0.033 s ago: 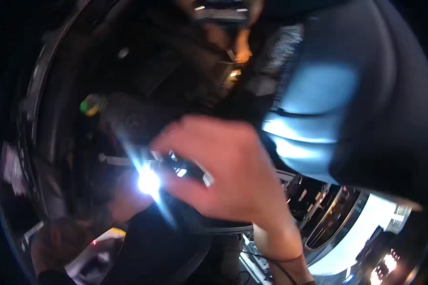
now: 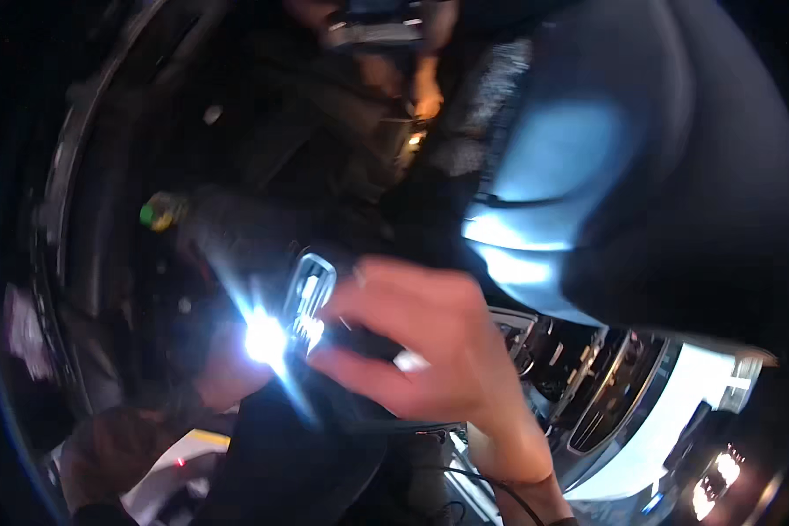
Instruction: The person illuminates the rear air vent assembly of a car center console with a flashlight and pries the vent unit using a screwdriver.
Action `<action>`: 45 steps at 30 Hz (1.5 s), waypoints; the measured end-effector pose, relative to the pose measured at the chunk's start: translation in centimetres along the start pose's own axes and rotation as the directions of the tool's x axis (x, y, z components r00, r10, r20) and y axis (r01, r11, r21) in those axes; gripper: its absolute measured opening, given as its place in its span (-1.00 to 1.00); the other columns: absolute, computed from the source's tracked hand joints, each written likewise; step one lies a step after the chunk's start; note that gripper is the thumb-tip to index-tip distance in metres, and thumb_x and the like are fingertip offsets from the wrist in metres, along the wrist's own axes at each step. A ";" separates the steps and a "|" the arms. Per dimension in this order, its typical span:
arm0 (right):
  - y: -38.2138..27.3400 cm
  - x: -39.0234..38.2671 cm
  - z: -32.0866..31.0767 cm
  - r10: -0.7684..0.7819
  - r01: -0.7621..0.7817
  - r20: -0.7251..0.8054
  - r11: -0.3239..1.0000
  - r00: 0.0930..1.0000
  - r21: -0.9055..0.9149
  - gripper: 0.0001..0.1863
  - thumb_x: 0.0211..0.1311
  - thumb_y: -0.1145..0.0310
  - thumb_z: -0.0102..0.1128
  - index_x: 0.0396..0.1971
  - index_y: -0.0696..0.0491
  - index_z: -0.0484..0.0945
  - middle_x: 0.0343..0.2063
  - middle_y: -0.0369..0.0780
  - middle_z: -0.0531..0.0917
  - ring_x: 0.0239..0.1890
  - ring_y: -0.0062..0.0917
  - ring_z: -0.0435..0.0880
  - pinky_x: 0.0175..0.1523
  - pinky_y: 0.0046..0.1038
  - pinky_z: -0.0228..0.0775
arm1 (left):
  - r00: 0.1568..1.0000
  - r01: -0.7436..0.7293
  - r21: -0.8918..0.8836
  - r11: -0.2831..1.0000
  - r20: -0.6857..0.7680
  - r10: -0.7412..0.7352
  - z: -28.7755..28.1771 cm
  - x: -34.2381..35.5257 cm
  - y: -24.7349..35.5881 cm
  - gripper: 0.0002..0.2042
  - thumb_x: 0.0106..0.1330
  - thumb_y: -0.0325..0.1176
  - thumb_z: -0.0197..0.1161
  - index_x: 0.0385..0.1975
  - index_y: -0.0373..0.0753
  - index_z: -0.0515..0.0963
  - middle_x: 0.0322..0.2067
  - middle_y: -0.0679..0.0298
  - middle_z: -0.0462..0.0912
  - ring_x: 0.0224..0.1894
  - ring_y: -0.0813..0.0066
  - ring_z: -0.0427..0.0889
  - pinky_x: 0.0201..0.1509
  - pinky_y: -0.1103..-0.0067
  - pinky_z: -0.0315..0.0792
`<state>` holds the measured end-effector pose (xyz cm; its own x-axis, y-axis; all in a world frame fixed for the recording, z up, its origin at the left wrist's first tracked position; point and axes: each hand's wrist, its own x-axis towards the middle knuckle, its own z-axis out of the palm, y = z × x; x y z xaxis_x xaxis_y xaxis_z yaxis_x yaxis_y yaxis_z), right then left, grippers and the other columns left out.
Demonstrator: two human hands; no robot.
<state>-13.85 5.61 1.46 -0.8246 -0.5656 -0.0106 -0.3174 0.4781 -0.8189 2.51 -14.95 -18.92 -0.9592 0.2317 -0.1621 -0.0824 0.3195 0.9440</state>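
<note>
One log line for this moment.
left hand: beside glaring light, grip unclear | right hand: beside shiny framed part, contact unclear | rest: green-ended object

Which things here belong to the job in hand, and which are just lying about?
Seemingly in use:
bright light, beside the dim left hand
silver-rimmed part, at the fingertips of the right hand

Seemingly lying about:
green-and-yellow object, too blurred to identify
white-and-yellow object, lower left

Shiny rectangular piece (image 2: 310,296), tilted, lit lamp (image 2: 266,338) alongside
</note>
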 end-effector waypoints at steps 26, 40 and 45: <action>-16.8 1.4 -8.2 -0.405 0.573 0.412 0.479 0.816 -0.665 -0.77 0.12 0.39 0.23 -0.21 0.13 0.64 -0.43 -0.20 0.58 -0.42 -0.39 0.60 -0.32 -0.41 0.48 | 0.819 0.318 0.520 0.793 0.270 -0.506 -19.8 -15.9 8.9 -0.69 0.31 0.02 0.26 -0.36 -0.12 0.62 -0.54 0.19 0.61 -0.48 0.18 0.67 -0.38 0.28 0.54; -12.0 21.2 -11.6 -0.099 0.756 0.763 0.267 0.639 -0.598 -0.74 0.11 0.50 0.29 -0.16 0.08 0.65 -0.14 -0.13 0.71 -0.01 -0.24 0.66 0.11 -0.33 0.51 | 0.884 -0.074 0.785 0.615 0.336 -0.324 -21.6 -8.4 6.6 -0.83 0.25 -0.21 0.26 -0.40 -0.17 0.61 -0.60 0.15 0.57 -0.57 0.14 0.60 -0.50 0.20 0.45; -16.0 18.2 -11.3 -0.062 0.774 0.815 0.364 0.576 -0.519 -0.71 0.10 0.49 0.30 -0.12 0.09 0.65 -0.19 -0.11 0.70 -0.07 -0.23 0.66 0.06 -0.32 0.50 | 0.843 0.106 0.830 0.547 0.216 -0.492 -20.4 -8.4 7.3 -0.60 0.12 -0.34 0.33 -0.08 -0.37 0.45 -0.37 -0.03 0.66 -0.39 -0.02 0.70 -0.36 0.16 0.57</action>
<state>-29.09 -4.72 20.89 -0.0732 -0.9032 -0.4230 -0.9964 0.0848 -0.0087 4.44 -33.26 -4.80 -0.7098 0.2368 -0.6634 0.0777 0.9624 0.2604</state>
